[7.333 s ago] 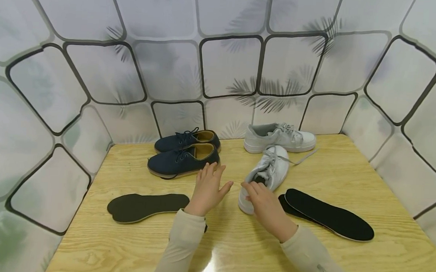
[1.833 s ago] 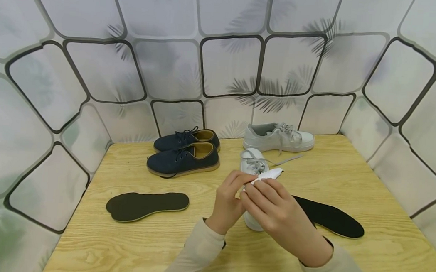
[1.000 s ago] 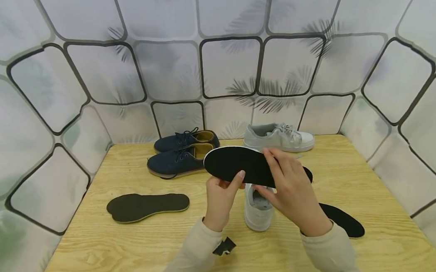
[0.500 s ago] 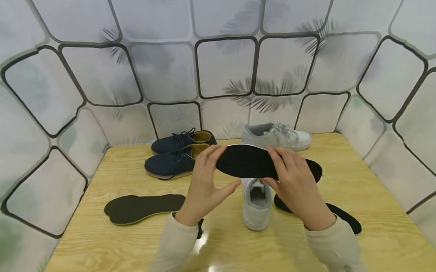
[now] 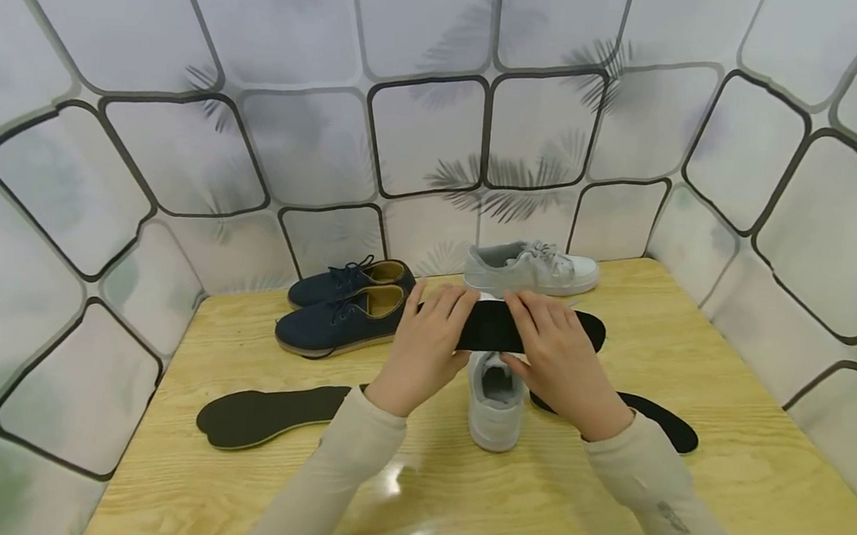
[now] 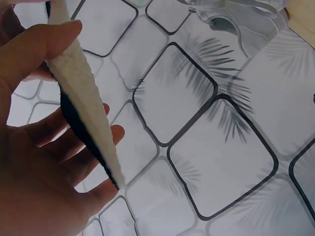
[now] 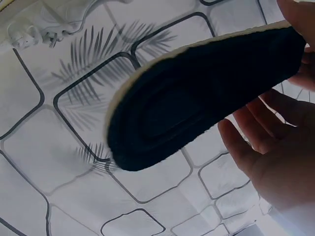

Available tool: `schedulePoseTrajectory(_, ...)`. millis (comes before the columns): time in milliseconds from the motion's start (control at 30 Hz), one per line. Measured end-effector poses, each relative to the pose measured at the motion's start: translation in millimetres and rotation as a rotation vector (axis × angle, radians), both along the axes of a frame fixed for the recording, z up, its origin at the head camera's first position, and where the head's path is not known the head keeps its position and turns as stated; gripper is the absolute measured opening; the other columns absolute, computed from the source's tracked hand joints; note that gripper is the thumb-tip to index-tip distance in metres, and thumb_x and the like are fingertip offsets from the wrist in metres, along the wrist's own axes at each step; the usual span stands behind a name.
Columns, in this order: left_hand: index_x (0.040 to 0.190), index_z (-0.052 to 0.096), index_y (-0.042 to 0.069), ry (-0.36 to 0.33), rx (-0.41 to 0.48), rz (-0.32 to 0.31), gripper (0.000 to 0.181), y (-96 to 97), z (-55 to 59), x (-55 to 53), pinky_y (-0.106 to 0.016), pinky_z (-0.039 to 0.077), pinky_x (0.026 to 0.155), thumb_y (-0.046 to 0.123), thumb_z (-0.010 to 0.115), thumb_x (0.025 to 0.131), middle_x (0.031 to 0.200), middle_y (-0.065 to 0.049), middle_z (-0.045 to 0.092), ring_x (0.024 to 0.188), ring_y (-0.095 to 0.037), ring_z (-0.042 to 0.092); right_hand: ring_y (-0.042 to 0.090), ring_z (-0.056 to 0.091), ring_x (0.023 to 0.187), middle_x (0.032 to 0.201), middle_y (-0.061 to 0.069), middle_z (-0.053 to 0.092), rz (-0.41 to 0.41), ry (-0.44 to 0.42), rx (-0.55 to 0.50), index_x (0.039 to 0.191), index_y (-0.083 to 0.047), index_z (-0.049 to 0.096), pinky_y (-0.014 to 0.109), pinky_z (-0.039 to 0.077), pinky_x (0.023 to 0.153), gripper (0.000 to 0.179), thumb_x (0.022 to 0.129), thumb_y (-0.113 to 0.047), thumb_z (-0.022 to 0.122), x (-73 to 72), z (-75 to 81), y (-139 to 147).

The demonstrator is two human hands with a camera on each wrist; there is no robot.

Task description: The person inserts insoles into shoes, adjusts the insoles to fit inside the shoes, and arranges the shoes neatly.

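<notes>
Both hands hold a black insole (image 5: 494,327) up in front of me, its long side running left to right. My left hand (image 5: 427,345) grips its left part; in the left wrist view the thumb lies on the pale face of the insole (image 6: 86,88), with fingers behind. Nearer the middle, my right hand (image 5: 563,362) grips it, fingers over the top edge and thumb below. The right wrist view shows the dark rounded end of the insole (image 7: 187,103) sticking out past that hand. Below stands a white sneaker (image 5: 495,415), heel towards me, its toe mostly hidden.
Another black insole (image 5: 658,421) lies right of the sneaker, partly behind my right forearm. A dark insole (image 5: 272,415) lies at left on the wooden table (image 5: 237,501). Two navy shoes (image 5: 340,323) and a second white sneaker (image 5: 535,270) stand along the patterned back wall.
The insole has come up from the table into my hands, and the near sneaker has turned heel towards me. In the last half second my left hand has closed on the insole's left part.
</notes>
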State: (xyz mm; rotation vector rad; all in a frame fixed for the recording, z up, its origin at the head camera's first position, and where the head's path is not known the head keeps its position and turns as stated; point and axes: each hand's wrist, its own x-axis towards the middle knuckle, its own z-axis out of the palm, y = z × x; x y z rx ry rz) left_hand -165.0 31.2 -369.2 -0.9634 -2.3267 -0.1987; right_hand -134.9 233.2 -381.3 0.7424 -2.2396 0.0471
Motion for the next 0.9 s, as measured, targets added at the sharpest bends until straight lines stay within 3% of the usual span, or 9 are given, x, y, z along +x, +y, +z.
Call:
schedulePoseTrajectory(167,0.125,0.054,0.011,0.008,-0.026,-0.029,0.064,8.1,0.8,-1.1,-0.053,0.028,0.109,0.025,0.086,0.072,0.120,-0.004,0.058,0.120,-0.024,0.051,0.039,0.054,0.104,0.116,0.024,0.055,-0.025,-0.011,0.009,0.131,0.008,0.048,0.049,0.044,0.092,0.089,0.061,-0.025,0.092,-3.3,-2.4,-4.1)
schedulePoseTrajectory(367,0.120,0.058,0.016,0.027,-0.016,-0.055,0.050,14.0,-2.9,-1.6,-0.052,0.026,0.111,0.029,0.081,0.078,0.119,-0.002,0.060,0.121,-0.024,0.052,0.036,0.060,0.096,0.105,0.021,0.059,-0.024,-0.008,0.037,0.119,0.009,0.054,0.044,0.051,0.084,0.069,0.067,-0.021,0.089,-2.5,-2.3,-5.4)
schedulePoseTrajectory(467,0.129,0.052,0.015,0.046,0.079,-0.073,0.063,13.9,-5.2,-2.4,-0.051,0.023,0.112,0.029,0.082,0.077,0.131,-0.009,0.051,0.129,-0.029,0.044,0.034,0.063,0.088,0.100,0.021,0.060,-0.021,-0.039,-0.004,0.114,0.009,0.054,0.041,0.055,0.072,0.058,0.073,-0.018,0.084,-2.8,-0.8,0.4)
schedulePoseTrajectory(567,0.134,0.046,0.010,0.093,0.255,-0.119,0.072,13.2,-8.1,-6.0,-0.052,0.026,0.110,0.025,0.084,0.075,0.136,-0.016,0.044,0.131,-0.033,0.040,0.032,0.064,0.077,0.093,0.020,0.062,-0.012,-0.105,-0.160,0.108,0.008,0.054,0.042,0.054,0.061,0.049,0.076,-0.016,0.082,-5.8,2.3,13.1)
schedulePoseTrajectory(633,0.127,0.050,0.007,0.117,0.356,-0.170,0.063,12.3,-12.0,-10.0,-0.049,0.034,0.104,0.020,0.084,0.075,0.129,-0.015,0.048,0.123,-0.033,0.046,0.030,0.064,0.073,0.087,0.018,0.063,-0.005,-0.175,-0.309,0.102,0.006,0.057,0.041,0.054,0.058,0.040,0.076,-0.014,0.081,-8.0,5.3,23.0)
schedulePoseTrajectory(700,0.114,0.059,0.007,0.100,0.389,-0.217,0.044,11.5,-20.9,-15.1,-0.046,0.041,0.096,0.014,0.082,0.076,0.116,-0.012,0.055,0.110,-0.029,0.053,0.027,0.066,0.070,0.082,0.014,0.067,-0.006,-0.263,-0.460,0.095,0.003,0.061,0.039,0.054,0.058,0.031,0.078,-0.013,0.080,-8.2,7.9,31.8)
schedulePoseTrajectory(800,0.095,0.066,0.011,-0.014,0.283,-0.234,0.021,13.2,-40.7,-21.6,-0.041,0.044,0.087,0.013,0.079,0.079,0.102,-0.006,0.058,0.097,-0.025,0.055,0.020,0.066,0.067,0.077,0.007,0.069,-0.042,-0.454,-0.635,0.089,-0.002,0.064,0.030,0.054,0.058,0.021,0.083,-0.019,0.077,-2.4,10.4,39.9)
schedulePoseTrajectory(900,0.090,0.068,0.015,-0.141,0.114,-0.180,0.013,19.4,-59.9,-25.6,-0.039,0.043,0.087,0.021,0.077,0.082,0.099,-0.003,0.056,0.095,-0.022,0.053,0.018,0.063,0.060,0.072,0.005,0.067,-0.067,-0.681,-0.753,0.089,-0.002,0.066,0.029,0.051,0.056,0.025,0.088,-0.026,0.072,6.4,9.5,40.8)
